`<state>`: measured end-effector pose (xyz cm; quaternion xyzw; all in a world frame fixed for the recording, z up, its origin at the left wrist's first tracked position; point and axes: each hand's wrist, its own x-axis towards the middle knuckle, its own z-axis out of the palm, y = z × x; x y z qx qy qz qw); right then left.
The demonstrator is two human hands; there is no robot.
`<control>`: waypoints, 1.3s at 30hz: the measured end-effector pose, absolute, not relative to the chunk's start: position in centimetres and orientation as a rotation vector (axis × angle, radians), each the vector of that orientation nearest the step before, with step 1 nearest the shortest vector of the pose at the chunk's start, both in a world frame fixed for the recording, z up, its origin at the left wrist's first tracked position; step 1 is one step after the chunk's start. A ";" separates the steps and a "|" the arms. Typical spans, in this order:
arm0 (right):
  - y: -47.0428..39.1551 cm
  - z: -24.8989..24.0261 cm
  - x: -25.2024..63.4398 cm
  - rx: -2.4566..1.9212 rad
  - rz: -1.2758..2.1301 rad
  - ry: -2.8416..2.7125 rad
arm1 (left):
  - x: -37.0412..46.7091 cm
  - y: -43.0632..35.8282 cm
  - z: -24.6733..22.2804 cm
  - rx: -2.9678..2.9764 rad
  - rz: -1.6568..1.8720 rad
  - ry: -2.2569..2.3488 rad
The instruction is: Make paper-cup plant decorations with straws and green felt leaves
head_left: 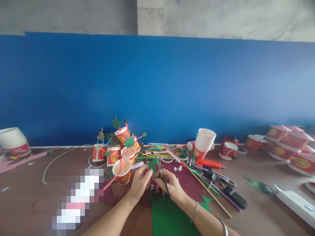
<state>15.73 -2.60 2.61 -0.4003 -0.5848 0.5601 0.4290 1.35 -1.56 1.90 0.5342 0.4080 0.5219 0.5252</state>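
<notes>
Blue panel (157, 88) stands behind the brown tabletop (71, 157); on it we see a green sheet (169, 216) btwn. our forearms, red cups (123, 170) to L. and cup stack (205, 139) to R. Our L. hand (140, 182), fingers curled, is at the green cut-out (152, 165), approx. mid-table; grip, we can't tell. Our R. hand (171, 187) grips the scissors (160, 172), blades up beside the cut-out.

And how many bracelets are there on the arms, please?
2. A chain bracelet is at the wrist behind the right hand, and a smooth bangle is farther up that forearm.
</notes>
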 end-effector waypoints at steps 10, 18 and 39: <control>-2.8 2.3 15.6 -1.019 1.415 -1.598 | 1.4 -1.2 1.3 1.231 1.246 0.973; -2.7 2.0 15.6 -0.993 1.398 -1.596 | 1.5 -1.3 1.4 1.231 1.235 0.909; -2.8 2.5 15.5 -1.066 1.399 -1.555 | 1.2 -1.5 1.7 1.190 1.248 0.901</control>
